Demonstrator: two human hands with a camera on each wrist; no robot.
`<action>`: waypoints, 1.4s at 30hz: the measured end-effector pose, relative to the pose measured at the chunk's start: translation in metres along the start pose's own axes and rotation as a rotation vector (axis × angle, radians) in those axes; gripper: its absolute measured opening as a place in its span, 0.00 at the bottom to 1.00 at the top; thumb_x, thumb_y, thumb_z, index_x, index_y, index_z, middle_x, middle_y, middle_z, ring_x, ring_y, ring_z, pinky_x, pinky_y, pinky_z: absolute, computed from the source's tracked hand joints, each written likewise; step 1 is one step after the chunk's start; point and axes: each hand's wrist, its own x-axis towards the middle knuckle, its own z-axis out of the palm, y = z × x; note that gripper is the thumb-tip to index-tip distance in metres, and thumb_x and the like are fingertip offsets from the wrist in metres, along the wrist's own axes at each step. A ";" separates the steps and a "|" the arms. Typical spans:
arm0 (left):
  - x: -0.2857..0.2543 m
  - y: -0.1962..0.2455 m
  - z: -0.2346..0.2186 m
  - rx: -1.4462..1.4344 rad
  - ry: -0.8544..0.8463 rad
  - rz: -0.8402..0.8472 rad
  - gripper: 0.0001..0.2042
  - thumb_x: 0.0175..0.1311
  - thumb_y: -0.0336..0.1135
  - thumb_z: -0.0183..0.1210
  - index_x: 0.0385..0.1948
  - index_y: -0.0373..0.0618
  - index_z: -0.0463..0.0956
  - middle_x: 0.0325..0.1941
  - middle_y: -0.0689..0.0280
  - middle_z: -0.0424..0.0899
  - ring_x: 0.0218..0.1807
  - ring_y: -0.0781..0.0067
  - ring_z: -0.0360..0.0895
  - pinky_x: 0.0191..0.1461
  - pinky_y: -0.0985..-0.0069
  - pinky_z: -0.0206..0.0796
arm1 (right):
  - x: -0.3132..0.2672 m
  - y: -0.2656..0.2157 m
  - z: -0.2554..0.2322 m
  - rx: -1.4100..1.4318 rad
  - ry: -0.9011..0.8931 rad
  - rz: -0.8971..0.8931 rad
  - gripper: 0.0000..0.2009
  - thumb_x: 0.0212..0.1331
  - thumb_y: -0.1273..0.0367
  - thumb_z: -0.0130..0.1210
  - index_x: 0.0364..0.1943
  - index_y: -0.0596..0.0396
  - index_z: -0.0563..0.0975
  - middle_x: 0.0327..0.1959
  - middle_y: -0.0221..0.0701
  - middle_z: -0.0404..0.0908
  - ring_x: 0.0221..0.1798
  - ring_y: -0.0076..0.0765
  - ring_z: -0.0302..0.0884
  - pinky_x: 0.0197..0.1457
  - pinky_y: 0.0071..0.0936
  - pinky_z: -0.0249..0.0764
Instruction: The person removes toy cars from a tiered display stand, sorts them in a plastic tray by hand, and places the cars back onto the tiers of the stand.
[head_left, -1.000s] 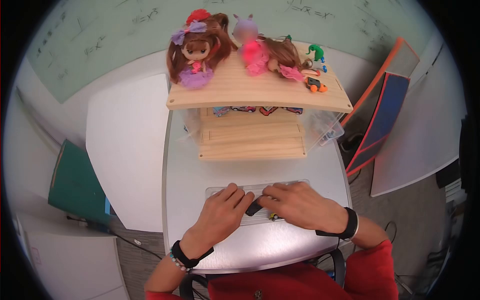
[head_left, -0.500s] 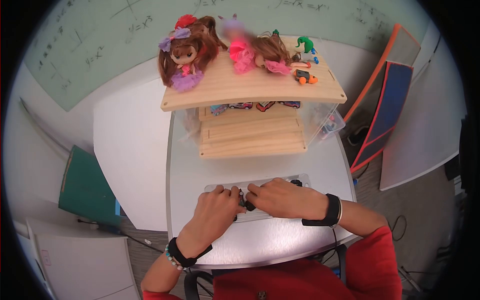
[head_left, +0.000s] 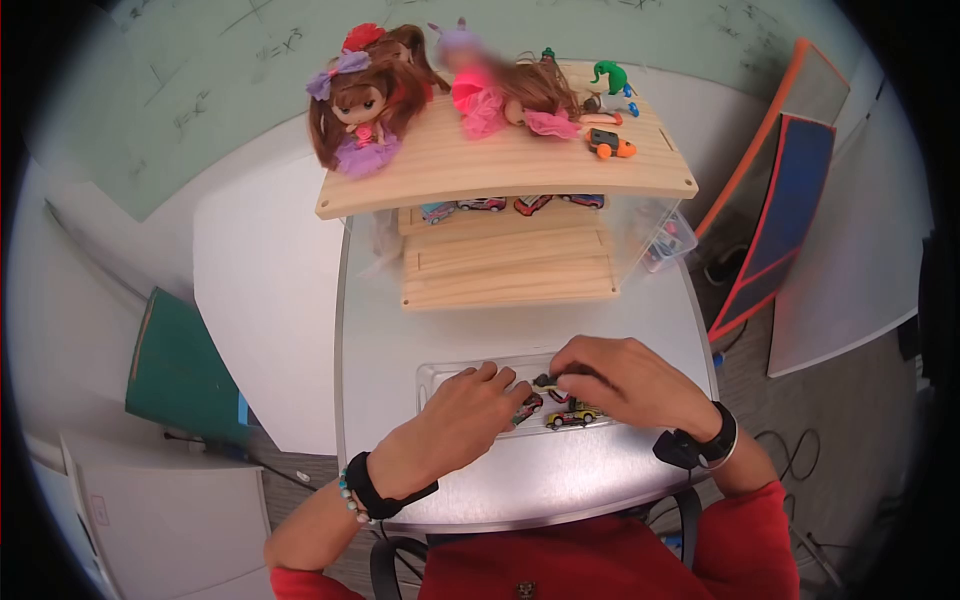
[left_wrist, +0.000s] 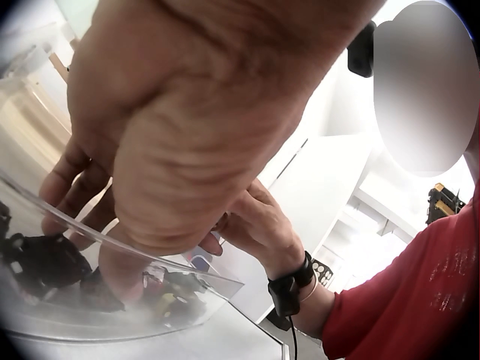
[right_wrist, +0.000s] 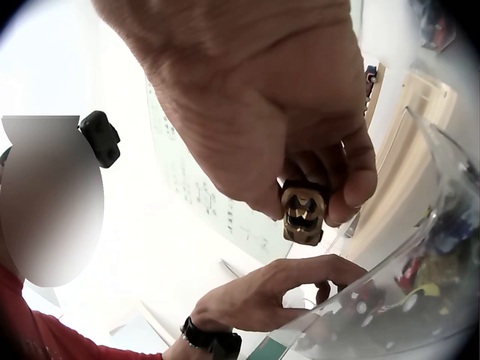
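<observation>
My right hand (head_left: 628, 380) pinches a small gold-and-black toy car (right_wrist: 304, 214) between thumb and fingers, raised above a clear plastic bin (head_left: 432, 372). In the head view the held car shows only partly past the fingertips. My left hand (head_left: 462, 415) reaches down into the bin, fingers spread and bent loosely, fingertips beside a dark toy car with red marks (head_left: 527, 407). A yellow toy car (head_left: 572, 416) lies in the bin below my right hand. Through the clear wall in the left wrist view, a black toy car (left_wrist: 46, 262) sits near my left fingers.
Behind the bin stands a wooden shelf (head_left: 510, 285) with clear sides and several toy cars (head_left: 482, 203) inside. Dolls (head_left: 365, 110) and small figures, including a green one (head_left: 610, 76), rest on top. Another clear box (head_left: 668, 240) stands right of the shelf.
My right hand has moved rightward and up from the bin with the toy car between its fingers. My left hand has shifted right, and the hands have parted, baring the yellow car.
</observation>
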 end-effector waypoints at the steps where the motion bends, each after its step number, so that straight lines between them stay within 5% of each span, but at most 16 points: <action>1: 0.002 0.001 -0.001 0.001 -0.004 0.004 0.21 0.65 0.35 0.79 0.57 0.40 0.85 0.54 0.56 0.89 0.61 0.49 0.87 0.62 0.57 0.84 | -0.003 0.005 -0.001 0.109 0.100 -0.001 0.11 0.83 0.67 0.63 0.56 0.61 0.83 0.41 0.39 0.91 0.40 0.45 0.92 0.44 0.43 0.84; 7: 0.016 0.006 -0.005 0.030 -0.102 0.004 0.18 0.65 0.35 0.79 0.51 0.38 0.86 0.54 0.55 0.90 0.62 0.49 0.87 0.63 0.55 0.83 | -0.015 0.017 -0.014 0.472 0.265 0.195 0.12 0.91 0.66 0.56 0.58 0.61 0.84 0.35 0.28 0.87 0.33 0.17 0.81 0.38 0.24 0.78; 10: 0.021 0.008 -0.004 0.093 -0.108 0.015 0.17 0.65 0.36 0.79 0.48 0.37 0.86 0.50 0.55 0.91 0.60 0.50 0.88 0.62 0.57 0.83 | -0.014 0.027 -0.019 0.417 0.390 0.229 0.12 0.92 0.65 0.54 0.56 0.60 0.84 0.33 0.28 0.87 0.30 0.17 0.80 0.34 0.23 0.75; 15: 0.034 0.010 0.005 0.141 -0.113 0.054 0.17 0.64 0.38 0.79 0.47 0.36 0.86 0.46 0.56 0.93 0.56 0.50 0.91 0.58 0.58 0.84 | -0.007 0.071 -0.022 0.190 0.496 0.242 0.13 0.91 0.64 0.56 0.53 0.61 0.84 0.30 0.33 0.87 0.24 0.25 0.80 0.32 0.30 0.75; 20: 0.041 0.013 0.004 0.125 -0.185 0.042 0.19 0.65 0.40 0.79 0.50 0.38 0.87 0.48 0.55 0.93 0.58 0.50 0.91 0.57 0.57 0.84 | -0.004 0.106 -0.020 0.137 0.393 0.290 0.11 0.85 0.65 0.62 0.49 0.62 0.84 0.33 0.42 0.88 0.34 0.40 0.87 0.42 0.41 0.80; 24: 0.041 0.012 0.005 0.133 -0.208 0.056 0.17 0.66 0.34 0.77 0.54 0.39 0.87 0.49 0.55 0.93 0.58 0.50 0.91 0.58 0.57 0.85 | -0.002 0.137 -0.007 0.046 0.335 0.173 0.09 0.82 0.67 0.66 0.52 0.61 0.85 0.38 0.37 0.89 0.38 0.34 0.87 0.44 0.38 0.83; 29: 0.038 0.014 0.004 0.172 -0.215 0.084 0.14 0.67 0.26 0.70 0.53 0.38 0.86 0.50 0.55 0.93 0.57 0.51 0.91 0.57 0.58 0.86 | -0.008 0.111 -0.013 -0.284 0.328 0.239 0.14 0.72 0.66 0.72 0.56 0.53 0.85 0.53 0.41 0.86 0.54 0.59 0.90 0.57 0.54 0.83; 33: 0.034 0.014 0.000 0.158 -0.141 0.132 0.11 0.65 0.24 0.68 0.47 0.34 0.86 0.46 0.53 0.93 0.53 0.51 0.92 0.51 0.59 0.87 | -0.015 0.104 -0.017 -0.328 0.277 0.207 0.16 0.68 0.70 0.74 0.58 0.53 0.87 0.57 0.36 0.87 0.54 0.56 0.91 0.59 0.48 0.85; 37: 0.027 0.023 -0.015 0.133 -0.207 0.053 0.13 0.65 0.24 0.67 0.51 0.36 0.85 0.51 0.52 0.92 0.55 0.49 0.91 0.56 0.56 0.86 | -0.019 0.116 -0.012 -0.387 0.239 0.092 0.18 0.65 0.71 0.75 0.58 0.51 0.87 0.59 0.36 0.84 0.59 0.54 0.89 0.62 0.50 0.86; 42: 0.007 0.039 -0.057 -0.125 0.023 -0.112 0.15 0.68 0.27 0.71 0.55 0.37 0.84 0.51 0.52 0.91 0.56 0.46 0.90 0.56 0.55 0.85 | -0.021 0.113 -0.012 -0.389 0.287 0.020 0.18 0.64 0.72 0.75 0.58 0.53 0.86 0.57 0.37 0.84 0.61 0.54 0.86 0.64 0.51 0.85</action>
